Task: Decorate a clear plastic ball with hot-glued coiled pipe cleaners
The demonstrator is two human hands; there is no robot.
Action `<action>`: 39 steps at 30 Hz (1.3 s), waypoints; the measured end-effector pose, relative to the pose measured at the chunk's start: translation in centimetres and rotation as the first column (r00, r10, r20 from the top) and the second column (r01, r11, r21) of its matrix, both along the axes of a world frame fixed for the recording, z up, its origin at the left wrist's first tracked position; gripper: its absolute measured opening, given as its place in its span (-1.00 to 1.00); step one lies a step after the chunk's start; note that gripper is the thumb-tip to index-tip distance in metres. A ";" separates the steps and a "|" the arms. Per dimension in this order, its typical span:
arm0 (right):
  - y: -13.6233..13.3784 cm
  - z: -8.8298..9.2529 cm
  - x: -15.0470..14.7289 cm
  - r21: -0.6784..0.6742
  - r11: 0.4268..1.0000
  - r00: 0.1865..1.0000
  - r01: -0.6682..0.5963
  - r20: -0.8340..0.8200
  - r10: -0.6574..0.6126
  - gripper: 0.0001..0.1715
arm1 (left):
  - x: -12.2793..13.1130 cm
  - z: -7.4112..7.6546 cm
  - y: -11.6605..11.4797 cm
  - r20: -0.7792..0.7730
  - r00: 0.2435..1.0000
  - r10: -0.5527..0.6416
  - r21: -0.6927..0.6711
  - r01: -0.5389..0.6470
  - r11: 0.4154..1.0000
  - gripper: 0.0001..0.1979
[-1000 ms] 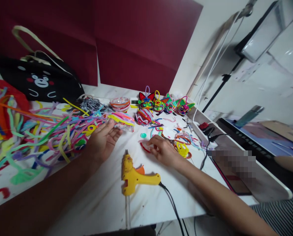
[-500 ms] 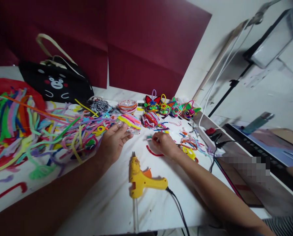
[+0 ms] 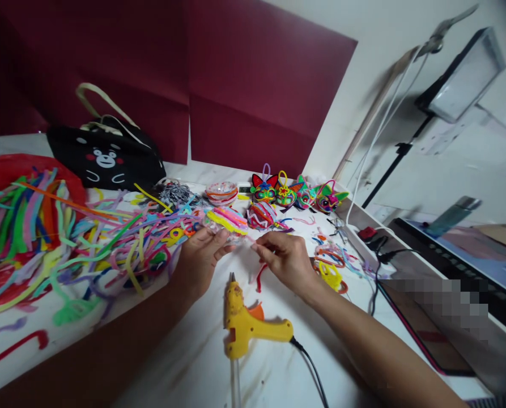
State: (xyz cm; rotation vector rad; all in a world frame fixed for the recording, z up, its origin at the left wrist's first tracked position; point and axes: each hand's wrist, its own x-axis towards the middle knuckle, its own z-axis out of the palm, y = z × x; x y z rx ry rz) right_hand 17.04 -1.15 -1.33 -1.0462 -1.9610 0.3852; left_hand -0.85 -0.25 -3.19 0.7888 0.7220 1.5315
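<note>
My left hand [image 3: 202, 255] grips a clear plastic half-ball [image 3: 227, 220] wrapped with pink, yellow and orange pipe cleaners, holding it above the table. Close to its right rim, my right hand [image 3: 284, 258] is pinched on a short, pale pink piece [image 3: 249, 240], which looks like pipe cleaner; its far end is too blurred to make out. A red pipe cleaner [image 3: 259, 279] hangs or lies just under the right fingers. Below both hands, a yellow hot glue gun [image 3: 246, 326] rests on the white table [image 3: 185, 351], nozzle pointing away from me.
Colourful pipe cleaners [image 3: 103, 243] pile up on the left before a black bag [image 3: 108, 158]. Finished animal-face ornaments [image 3: 284, 195], a wrapped ball [image 3: 261, 215] and a clear bowl [image 3: 221, 194] stand at the back. Yellow-handled scissors [image 3: 330, 276] lie right; the glue gun's cord [image 3: 310, 365] trails forward.
My right hand has come up to the half-ball's right side with the pale pink piece. The red pipe cleaner below it has turned. The view has shifted slightly.
</note>
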 end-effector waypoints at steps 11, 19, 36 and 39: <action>0.2 -0.7 -1.0 0.299 0.954 0.960 0.019 0.260 -0.100 -0.76 | 0.2 -0.2 -0.4 -0.003 0.999 -0.045 0.018 0.046 0.999 -0.85; 0.3 -0.9 -0.9 0.282 0.959 0.949 0.027 0.294 -0.113 -0.75 | 0.3 -0.4 -0.6 -0.035 0.997 -0.064 0.021 0.064 0.998 -0.86; -0.2 -0.3 -1.2 0.227 0.972 0.924 0.062 0.356 -0.142 -0.74 | 0.4 0.2 -0.9 -0.131 0.990 -0.046 -0.028 0.043 0.999 -0.77; -0.3 -0.2 -1.2 0.220 0.973 0.914 0.067 0.379 -0.149 -0.76 | 0.6 0.5 -1.0 -0.123 0.991 -0.043 -0.056 0.037 0.998 -0.71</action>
